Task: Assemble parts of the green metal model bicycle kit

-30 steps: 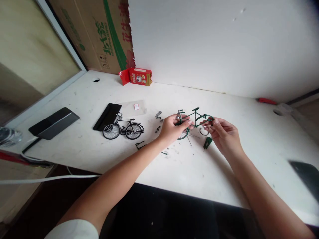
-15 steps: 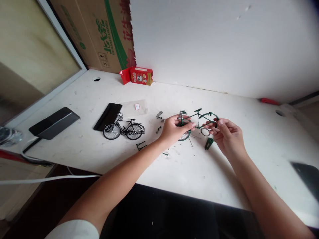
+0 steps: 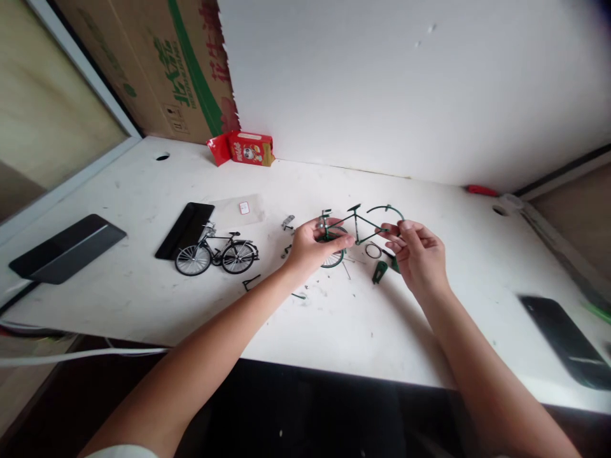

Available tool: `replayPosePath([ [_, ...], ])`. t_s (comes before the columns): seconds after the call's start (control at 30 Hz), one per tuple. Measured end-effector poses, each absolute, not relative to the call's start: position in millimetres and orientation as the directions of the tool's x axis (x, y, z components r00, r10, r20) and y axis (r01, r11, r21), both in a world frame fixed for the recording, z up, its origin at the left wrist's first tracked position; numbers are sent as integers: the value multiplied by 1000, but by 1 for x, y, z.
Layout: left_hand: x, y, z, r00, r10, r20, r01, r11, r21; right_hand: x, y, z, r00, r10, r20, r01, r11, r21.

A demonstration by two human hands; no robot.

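Green-painted wire, or something like it, lies between my fingers: my left hand closes around the front of a small bicycle frame, thumb laid across the near side and fingers behind, while my right hand pinches the end of a curved strip like a mudguard between thumb and forefinger. My other right fingertips sit by the frame's rear end; whether they press on it I cannot tell. I'd judge the whole thing light and stiff, but thin enough to bend or snap, so the firmer hold should be on the main tubes near the handlebar, with only a soft pinch on the strip. Its long axis runs sideways in front of me, front wheel to my left, bare rear end to my right, the saddle uppermost. It is at the middle of the white table, though I can't tell whether the wheel rests on the surface. Below my right fingers lie a thin ring and a green part; further left, a black bicycle lies partly across a dark slab, and beyond stands a red box.
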State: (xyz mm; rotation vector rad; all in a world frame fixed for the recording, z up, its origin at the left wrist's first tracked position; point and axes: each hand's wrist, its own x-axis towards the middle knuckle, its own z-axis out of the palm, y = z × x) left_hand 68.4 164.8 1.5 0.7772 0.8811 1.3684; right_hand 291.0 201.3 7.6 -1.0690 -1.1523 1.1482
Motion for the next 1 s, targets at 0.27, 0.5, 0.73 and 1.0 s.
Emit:
replayPosePath([
  [0.27, 64, 164, -1, 146, 989, -38, -523, 109, 845, 307, 210, -8, -39, 893, 449, 605, 379, -700],
  [0.5, 60, 158, 3, 331, 939, 94, -447, 68, 892, 312, 216, -12, -203, 864, 460, 715, 452, -534],
  [0.73, 63, 156, 8, 177, 982, 62, -321, -2, 947, 300, 186, 13, -297, 847, 442, 225, 512, -829],
  [1.0, 62, 167, 0, 105, 994, -12, -308, 44, 951, 278, 160, 24, -88, 915, 394, 150, 404, -903],
])
